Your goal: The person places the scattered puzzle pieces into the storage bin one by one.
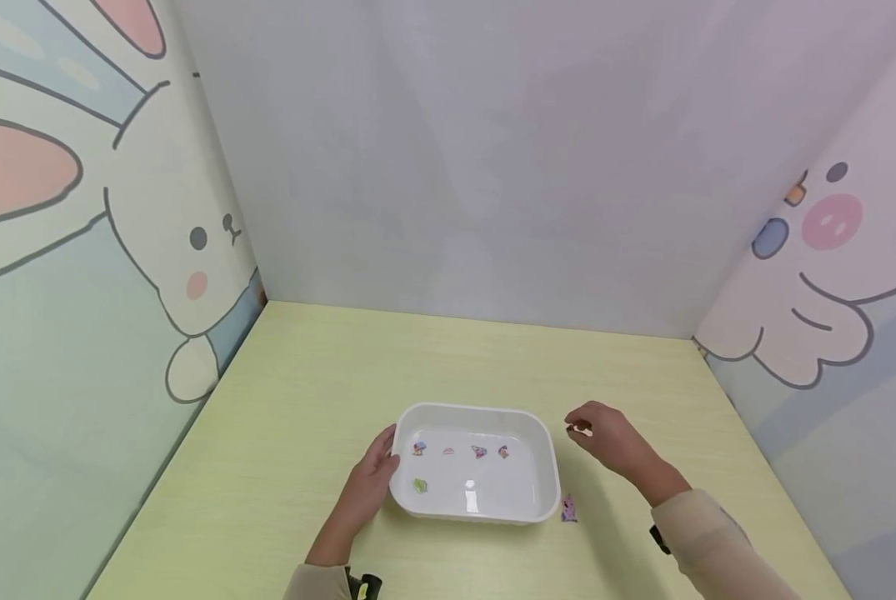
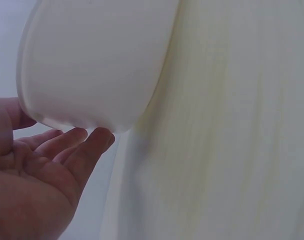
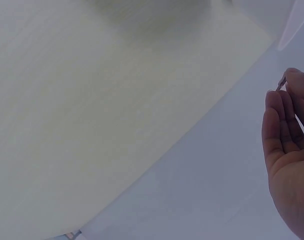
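A white rectangular plastic basin [image 1: 503,492] stands in front of me, with several small colourful flat cutouts inside, among them a green one [image 1: 420,485] and a blue-and-orange one [image 1: 418,448]. My left hand [image 1: 367,485] grips its left end, thumb over the rim and fingers against the outer wall [image 2: 92,65]. To the right of the basin and above the table, my right hand [image 1: 614,437] pinches a small thin piece [image 3: 280,84] between thumb and fingertips. Its printed face cannot be made out. A purple cutout [image 1: 569,509] lies on the table beside the basin's lower right corner.
The pale yellow-green table [image 1: 305,367] meets a plain grey wall [image 1: 463,167] at the back. Side panels with a cartoon rabbit [image 1: 170,275] on the left and a white cartoon animal [image 1: 830,317] on the right bound the table.
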Available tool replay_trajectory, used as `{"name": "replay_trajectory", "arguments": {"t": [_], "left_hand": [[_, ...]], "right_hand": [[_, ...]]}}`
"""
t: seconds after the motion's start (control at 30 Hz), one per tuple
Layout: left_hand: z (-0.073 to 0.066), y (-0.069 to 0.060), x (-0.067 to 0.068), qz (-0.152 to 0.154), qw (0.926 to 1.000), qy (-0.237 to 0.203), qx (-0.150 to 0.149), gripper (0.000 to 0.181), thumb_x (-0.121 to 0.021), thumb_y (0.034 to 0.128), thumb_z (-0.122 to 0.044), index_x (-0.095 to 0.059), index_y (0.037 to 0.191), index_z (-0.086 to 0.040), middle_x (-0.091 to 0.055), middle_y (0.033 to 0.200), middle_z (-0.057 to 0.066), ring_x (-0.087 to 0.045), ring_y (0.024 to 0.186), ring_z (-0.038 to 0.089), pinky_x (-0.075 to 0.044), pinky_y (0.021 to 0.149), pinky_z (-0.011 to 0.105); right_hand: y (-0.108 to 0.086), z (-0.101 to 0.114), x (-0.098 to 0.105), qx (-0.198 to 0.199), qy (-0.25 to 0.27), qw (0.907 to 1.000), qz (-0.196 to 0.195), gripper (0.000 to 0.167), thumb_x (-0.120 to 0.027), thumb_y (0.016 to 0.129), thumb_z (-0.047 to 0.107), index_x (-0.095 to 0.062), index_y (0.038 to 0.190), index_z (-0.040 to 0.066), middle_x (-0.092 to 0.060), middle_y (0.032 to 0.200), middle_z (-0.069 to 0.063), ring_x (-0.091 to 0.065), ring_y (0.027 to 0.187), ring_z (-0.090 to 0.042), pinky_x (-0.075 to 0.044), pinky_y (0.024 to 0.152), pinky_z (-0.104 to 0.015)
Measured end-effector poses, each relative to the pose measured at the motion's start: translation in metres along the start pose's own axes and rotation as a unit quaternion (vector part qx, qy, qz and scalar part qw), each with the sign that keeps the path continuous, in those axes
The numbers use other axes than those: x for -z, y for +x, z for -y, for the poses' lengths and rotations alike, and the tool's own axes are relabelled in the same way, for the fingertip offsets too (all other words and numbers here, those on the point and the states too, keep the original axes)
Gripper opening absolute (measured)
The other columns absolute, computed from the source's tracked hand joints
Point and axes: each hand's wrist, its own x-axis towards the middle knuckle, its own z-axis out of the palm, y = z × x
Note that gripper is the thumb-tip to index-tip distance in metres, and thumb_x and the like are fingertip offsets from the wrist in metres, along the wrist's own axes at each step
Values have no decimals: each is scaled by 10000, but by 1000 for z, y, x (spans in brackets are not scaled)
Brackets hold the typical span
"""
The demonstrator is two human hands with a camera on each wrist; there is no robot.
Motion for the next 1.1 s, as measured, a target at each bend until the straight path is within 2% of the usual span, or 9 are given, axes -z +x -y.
{"name": "replay_trajectory", "arguments": {"t": [0.33,0.43,0.8,1.1], "left_hand": [[1,0,0,13,10000,-83,-50,513,-430,1042,-160,-292,1528,-68,-374,1514,148,-366,1353,379,-309,1088,531],[2,0,1,46,9999,-77,-145,511,-425,1045,-153,-287,1526,-49,-371,1511,168,-372,1345,394,-322,1077,542],[0,-1,1,66,9998,-120,-130,518,-429,1047,-161,-275,1525,-30,-366,1510,182,-369,1344,402,-327,1071,552],[2,0,1,-3,9999,0,-108,510,-437,1040,-159,-304,1523,-63,-389,1503,154,-366,1350,383,-293,1090,551]], "right_hand": [[14,21,2,116,57,9998,121,106,-710,859,-8,-710,961,18,-618,911,-12,-615,844,-211,-553,718,-350],[18,28,2,172,1,9997,153,111,-709,861,-6,-708,970,17,-615,915,-15,-613,847,-210,-553,722,-349],[36,55,-6,545,-157,9979,307,104,-710,867,10,-711,971,3,-603,904,-4,-592,828,-168,-545,717,-331],[49,83,-23,731,-88,9942,785,104,-707,880,26,-711,983,16,-594,916,22,-589,845,-155,-548,741,-307]]}}
